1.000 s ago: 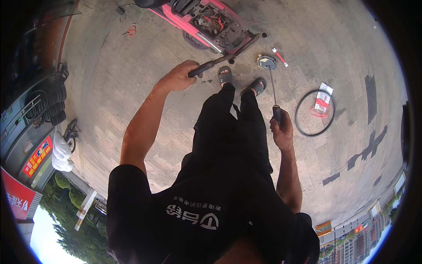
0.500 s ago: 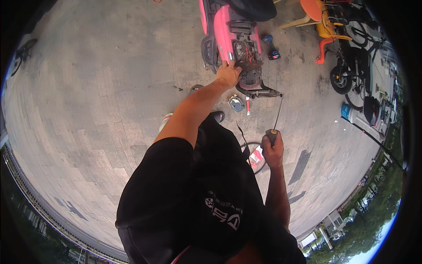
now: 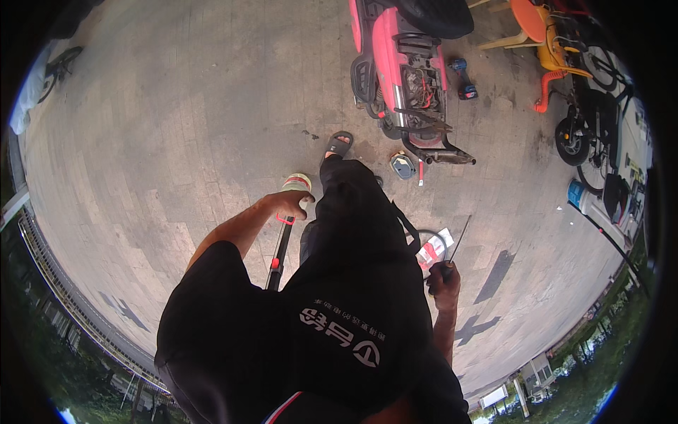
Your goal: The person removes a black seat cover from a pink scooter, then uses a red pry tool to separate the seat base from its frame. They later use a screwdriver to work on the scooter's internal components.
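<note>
My right hand (image 3: 444, 283) is wrapped round the dark handle of a long screwdriver (image 3: 461, 240), whose thin shaft points up and away. It is held low, near a red and white packet (image 3: 432, 250) on the ground. My left hand (image 3: 288, 204) hangs beside my leg with its fingers curved and apart, seemingly empty. Just beyond it stands a pale round container (image 3: 297, 181). Under that hand runs a black pole with red parts (image 3: 280, 253); whether I touch it I cannot tell. Ahead is a pink scooter (image 3: 388, 62) with exposed wiring and a bare metal frame end (image 3: 441, 153).
A blue cordless power tool (image 3: 463, 79) lies right of the scooter. A small dark oval part (image 3: 402, 166) and a red and white strip (image 3: 421, 172) lie by its frame. Farther right are an orange stool (image 3: 528, 21), a coiled red hose (image 3: 543, 92) and a black electric bike (image 3: 590, 124).
My left hand has left the scooter and swung back to my left side. My right hand has drawn the screwdriver back from the frame end. My foot and the view have shifted.
</note>
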A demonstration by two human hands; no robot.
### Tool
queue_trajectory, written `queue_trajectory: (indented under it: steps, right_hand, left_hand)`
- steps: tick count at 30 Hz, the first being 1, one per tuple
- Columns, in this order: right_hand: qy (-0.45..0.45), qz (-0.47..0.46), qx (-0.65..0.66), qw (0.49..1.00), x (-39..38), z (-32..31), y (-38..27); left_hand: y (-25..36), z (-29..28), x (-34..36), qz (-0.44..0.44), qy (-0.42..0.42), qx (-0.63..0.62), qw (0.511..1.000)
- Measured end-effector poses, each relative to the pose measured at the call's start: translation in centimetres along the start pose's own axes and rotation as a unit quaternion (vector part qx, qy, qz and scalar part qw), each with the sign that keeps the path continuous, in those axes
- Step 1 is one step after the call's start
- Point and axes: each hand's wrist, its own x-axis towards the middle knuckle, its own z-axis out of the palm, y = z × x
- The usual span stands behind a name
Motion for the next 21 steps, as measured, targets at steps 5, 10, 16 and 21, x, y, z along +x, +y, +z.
queue_trajectory:
  steps: [5,10,16,21]
  right_hand:
    - [-0.215,-0.077,-0.024,0.973,2.5,1.3,0.7]
    - [-0.255,-0.024,-0.030,0.966,4.7,2.4,2.1]
    - [-0.290,-0.041,0.012,0.956,4.1,2.5,3.2]
    - [-0.257,0.121,0.153,0.947,1.1,0.8,8.9]
  left_hand:
    - [-3.7,16.3,-7.5,-0.065,-0.010,-0.569,0.820]
    - [-3.7,18.9,-5.0,-0.043,0.102,-0.747,0.655]
    - [-2.8,16.0,-6.7,-0.020,0.174,-0.679,0.713]
    - [1.5,5.3,-10.5,-0.002,0.253,-0.431,0.866]
